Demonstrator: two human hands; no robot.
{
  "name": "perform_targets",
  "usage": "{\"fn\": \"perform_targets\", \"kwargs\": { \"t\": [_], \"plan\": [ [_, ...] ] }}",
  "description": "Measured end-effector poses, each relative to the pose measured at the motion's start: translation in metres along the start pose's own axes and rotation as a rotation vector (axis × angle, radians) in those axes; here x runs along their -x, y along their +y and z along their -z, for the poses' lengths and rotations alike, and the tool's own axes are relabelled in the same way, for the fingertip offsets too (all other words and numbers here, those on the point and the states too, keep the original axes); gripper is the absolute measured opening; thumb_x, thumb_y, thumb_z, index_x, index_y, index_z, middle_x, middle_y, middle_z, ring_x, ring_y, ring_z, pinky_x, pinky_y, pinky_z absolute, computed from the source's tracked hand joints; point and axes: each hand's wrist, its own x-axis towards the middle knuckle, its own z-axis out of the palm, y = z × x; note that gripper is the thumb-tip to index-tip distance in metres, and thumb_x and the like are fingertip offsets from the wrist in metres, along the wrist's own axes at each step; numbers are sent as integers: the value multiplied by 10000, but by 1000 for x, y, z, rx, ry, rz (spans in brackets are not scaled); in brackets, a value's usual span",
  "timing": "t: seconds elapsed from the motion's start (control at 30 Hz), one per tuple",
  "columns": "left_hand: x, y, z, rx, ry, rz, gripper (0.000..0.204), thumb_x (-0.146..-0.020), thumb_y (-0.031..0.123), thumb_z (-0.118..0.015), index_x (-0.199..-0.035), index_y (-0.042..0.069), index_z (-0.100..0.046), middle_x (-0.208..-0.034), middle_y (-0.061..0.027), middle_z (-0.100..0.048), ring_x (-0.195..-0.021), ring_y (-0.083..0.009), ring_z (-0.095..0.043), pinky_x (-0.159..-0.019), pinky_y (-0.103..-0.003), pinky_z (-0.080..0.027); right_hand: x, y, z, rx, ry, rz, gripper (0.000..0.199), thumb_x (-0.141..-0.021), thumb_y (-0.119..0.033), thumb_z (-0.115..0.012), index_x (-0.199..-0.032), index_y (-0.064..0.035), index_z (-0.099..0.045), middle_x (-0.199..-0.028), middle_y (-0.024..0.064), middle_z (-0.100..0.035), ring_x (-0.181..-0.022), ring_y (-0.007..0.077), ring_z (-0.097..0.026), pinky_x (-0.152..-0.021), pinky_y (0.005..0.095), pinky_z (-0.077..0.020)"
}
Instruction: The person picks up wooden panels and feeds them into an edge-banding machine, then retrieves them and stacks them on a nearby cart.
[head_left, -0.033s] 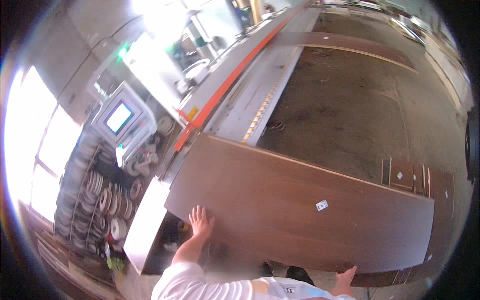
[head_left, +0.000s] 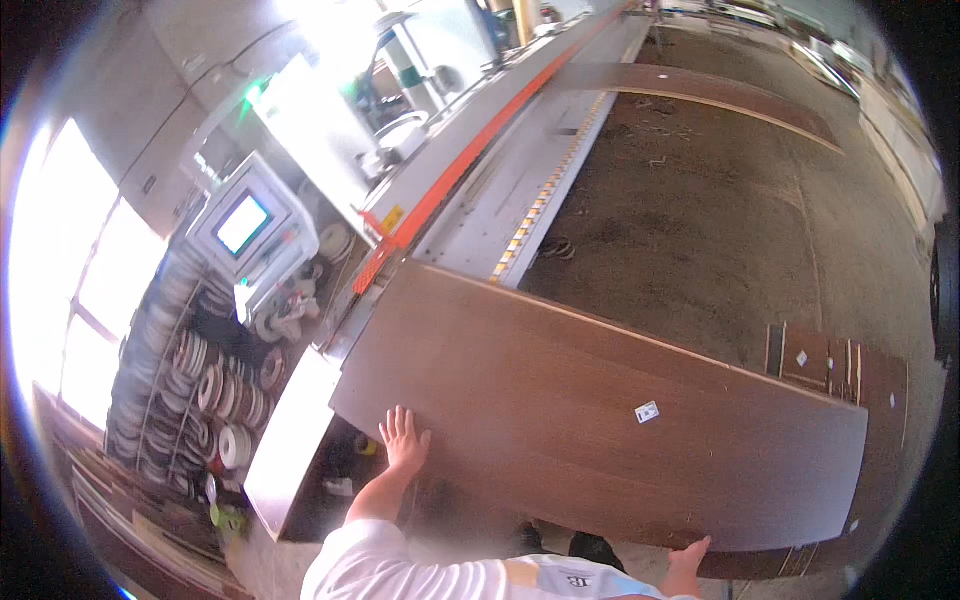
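A long brown wood-grain panel (head_left: 560,400) stretches across in front of me, with a small white label (head_left: 648,412) on its face. The panel's far left end rests at the front end of a long machine with an orange strip (head_left: 455,165). My left hand (head_left: 404,440) lies with spread fingers on the panel's near left edge. At the near edge toward the right, my right hand (head_left: 686,562) grips the panel from below; most of its fingers are hidden.
A control panel with a lit screen (head_left: 243,224) stands at left, above a rack of edge-band rolls (head_left: 235,446). A white cabinet (head_left: 290,440) is left of my arm. Another brown panel (head_left: 720,92) juts from the machine farther off. Stacked brown boards (head_left: 880,380) lie at right.
The view has steadied and shifted slightly. Both hands keep their places on the panel, which shows no clear movement.
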Motion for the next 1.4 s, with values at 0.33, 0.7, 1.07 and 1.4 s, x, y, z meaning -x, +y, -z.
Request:
{"fn": "perform_targets", "kwargs": {
  "t": [0.33, 0.7, 1.07, 1.4],
  "plan": [
    [1, -7, 23, -16, 13, 12, 723, -946, 465, -551, -1531, 91, -350, -1635, -138, -226, -1535, -333, -112, -1241, -538, -63, 33, -17, 6, 119, -27, -16, 778, -909, -736, -311, -1421, -190, -525, -1438, 11, -558, -1326, 285, -485, -1053, 529, -365],
    [-12, -48, -1, 71, 24, -28, 689, -942, 455, -559, -1510, 107, -383, -1624, -130, -271, -1523, -334, -170, -1236, -540, -99, 52, -40, 88, 183, -493, 13, 789, -937, -645, -279, -1485, -103, -448, -1530, 75, -466, -1380, 339, -439, -1105, 493, -377],
    [-53, -97, -10, 111, -18, -48, 688, -945, 446, -541, -1529, 132, -362, -1645, -94, -236, -1534, -311, -150, -1233, -549, -87, 211, 20, 50, 290, -197, 185, 736, -926, -597, -341, -1453, -101, -476, -1494, 97, -498, -1310, 339, -476, -1094, 505, -378],
    [-104, -194, -19, 115, -34, -10, 656, -964, 464, -521, -1527, 163, -371, -1636, -66, -271, -1528, -301, -181, -1225, -558, -115, 291, 102, 20, 107, -176, 88, 739, -901, -619, -371, -1438, -127, -496, -1454, 109, -526, -1307, 351, -471, -1106, 543, -341]
  ]
}}
